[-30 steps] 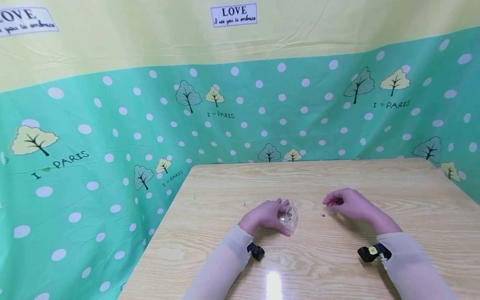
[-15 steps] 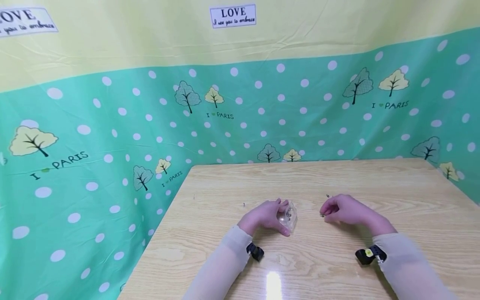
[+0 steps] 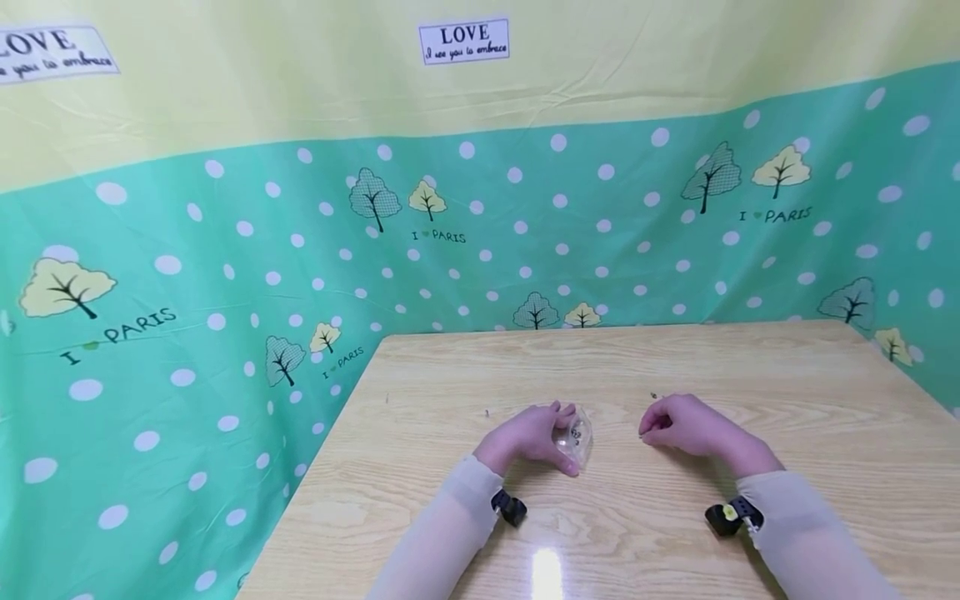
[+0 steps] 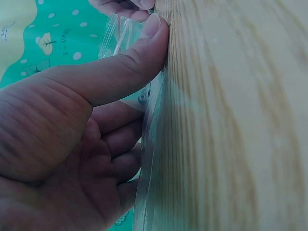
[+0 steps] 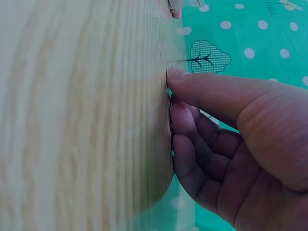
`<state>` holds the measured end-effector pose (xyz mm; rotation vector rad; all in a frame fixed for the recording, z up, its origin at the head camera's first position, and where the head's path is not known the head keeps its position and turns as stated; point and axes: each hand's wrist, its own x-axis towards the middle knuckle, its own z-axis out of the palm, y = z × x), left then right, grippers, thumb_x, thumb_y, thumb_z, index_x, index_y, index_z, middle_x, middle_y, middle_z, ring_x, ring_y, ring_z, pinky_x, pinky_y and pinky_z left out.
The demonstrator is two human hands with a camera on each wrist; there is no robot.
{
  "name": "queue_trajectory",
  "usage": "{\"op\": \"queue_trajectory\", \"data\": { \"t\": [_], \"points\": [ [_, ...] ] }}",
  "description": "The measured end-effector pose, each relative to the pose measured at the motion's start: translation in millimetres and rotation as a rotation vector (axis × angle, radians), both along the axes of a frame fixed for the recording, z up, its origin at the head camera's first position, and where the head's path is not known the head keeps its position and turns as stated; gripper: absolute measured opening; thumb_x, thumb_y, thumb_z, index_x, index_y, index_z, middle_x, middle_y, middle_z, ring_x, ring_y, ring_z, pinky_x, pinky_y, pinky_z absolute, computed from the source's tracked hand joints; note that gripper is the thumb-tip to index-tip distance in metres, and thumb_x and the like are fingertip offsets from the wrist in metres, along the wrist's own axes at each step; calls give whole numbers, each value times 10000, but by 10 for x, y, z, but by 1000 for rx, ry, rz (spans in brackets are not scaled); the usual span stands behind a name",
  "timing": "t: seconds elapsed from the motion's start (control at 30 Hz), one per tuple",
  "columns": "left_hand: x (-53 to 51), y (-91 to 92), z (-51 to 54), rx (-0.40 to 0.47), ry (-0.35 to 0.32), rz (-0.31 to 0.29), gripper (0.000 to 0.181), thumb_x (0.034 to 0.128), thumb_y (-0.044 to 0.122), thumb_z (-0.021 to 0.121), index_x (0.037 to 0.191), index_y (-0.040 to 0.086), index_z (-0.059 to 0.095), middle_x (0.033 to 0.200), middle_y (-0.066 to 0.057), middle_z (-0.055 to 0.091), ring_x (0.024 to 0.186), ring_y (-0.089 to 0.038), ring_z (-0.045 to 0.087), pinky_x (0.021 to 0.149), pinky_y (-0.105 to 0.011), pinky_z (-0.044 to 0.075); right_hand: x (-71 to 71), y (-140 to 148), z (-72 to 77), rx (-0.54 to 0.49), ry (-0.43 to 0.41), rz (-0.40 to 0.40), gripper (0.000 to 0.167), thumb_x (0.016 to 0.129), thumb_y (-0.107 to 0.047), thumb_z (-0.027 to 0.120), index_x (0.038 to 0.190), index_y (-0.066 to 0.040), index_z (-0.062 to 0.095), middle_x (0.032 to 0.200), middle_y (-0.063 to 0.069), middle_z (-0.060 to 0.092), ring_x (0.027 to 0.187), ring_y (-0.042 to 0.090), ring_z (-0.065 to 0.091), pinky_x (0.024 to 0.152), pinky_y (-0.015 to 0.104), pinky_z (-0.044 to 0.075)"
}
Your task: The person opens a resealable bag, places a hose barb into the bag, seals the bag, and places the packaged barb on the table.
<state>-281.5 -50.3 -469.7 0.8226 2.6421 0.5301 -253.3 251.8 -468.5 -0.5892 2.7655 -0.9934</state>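
My left hand (image 3: pixel 528 433) holds a clear plastic bag (image 3: pixel 582 450) on the table, thumb on the near edge and fingers on the far one. Several small dark metal pieces (image 3: pixel 576 433) show inside the bag. To the right of the bag, my right hand (image 3: pixel 693 425) is low at the tabletop, thumb and index finger pinched together. A tiny metal piece (image 4: pixel 151 10) shows at those fingertips in the left wrist view; its exact kind is too small to tell. In the right wrist view the other fingers (image 5: pixel 185 149) are curled beside the table surface.
Another small dark piece (image 3: pixel 654 395) lies just beyond my right hand. One more small piece (image 3: pixel 487 413) lies left of my left hand, and a faint speck (image 3: pixel 387 399) sits farther left. The wooden table (image 3: pixel 600 542) ends at a green dotted curtain (image 3: pixel 450 275).
My right hand has come down and slightly left onto the small piece on the table, and its fingertips have closed there. The left hand and bag stay in place.
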Motion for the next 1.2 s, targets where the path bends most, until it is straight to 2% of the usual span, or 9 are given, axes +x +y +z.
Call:
{"op": "queue_trajectory", "data": {
  "t": [0.5, 0.67, 0.87, 1.2],
  "points": [
    [13, -4, 4, 0, -4, 10, 1041, 763, 428, 970, 1635, 192, 453, 1733, -91, 304, 1574, -356, 329, 1295, -437, 258, 7, -49, 14, 44, -8, 9, 63, 963, -111, 797, 933, -130, 745, 883, -54, 683, 816, 136, 589, 779, 353, 532],
    [16, -2, 32, 9, -3, -3, 1003, 773, 402, 972, 1616, 164, 482, 1722, -40, 339, 1586, -327, 311, 1297, -414, 254, 18, -87, 32, 32, 1, 28, 45, 982, -135, 781, 950, -127, 750, 902, -56, 692, 837, 135, 597, 805, 380, 540],
    [18, 2, 48, 14, -5, -5, 999, 775, 404, 971, 1613, 157, 486, 1718, -12, 350, 1591, -314, 300, 1299, -411, 248, 46, -229, 49, 1, 42, 60, 66, 1007, -164, 755, 945, -144, 749, 877, -80, 688, 814, 108, 589, 767, 333, 521],
    [2, -2, 15, 15, -7, 1, 1025, 770, 434, 967, 1624, 164, 467, 1714, 30, 352, 1604, -268, 272, 1301, -396, 238, 108, -563, 30, -77, 87, 27, 55, 1023, -154, 734, 1004, -130, 780, 921, -79, 718, 853, 90, 629, 781, 325, 549]
  ]
}}
